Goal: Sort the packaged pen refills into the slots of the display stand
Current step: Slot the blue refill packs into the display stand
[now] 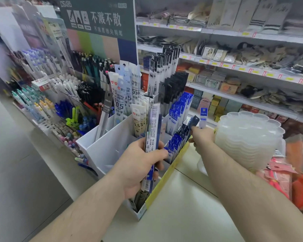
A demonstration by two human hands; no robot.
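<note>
A white display stand (pixel 101 147) with stepped slots stands on the counter. Its slots hold packaged pen refills: white packs (pixel 120 95) at the back left, blue packs (pixel 177 110) on the right. My left hand (pixel 140 165) grips a bundle of long refill packs (pixel 153 133) upright over the stand's front slots. My right hand (pixel 202 137) reaches to the stand's right side. It pinches a dark blue pack (pixel 193 121) and holds a white-and-blue pack (pixel 203 117) upright.
A stack of translucent scalloped trays (pixel 248 137) sits just right of my right hand. Racks of pens (pixel 47 95) fill the left. Store shelves (pixel 234 70) run behind. Pink packages (pixel 280 175) lie at the right on the pale counter (pixel 182 215).
</note>
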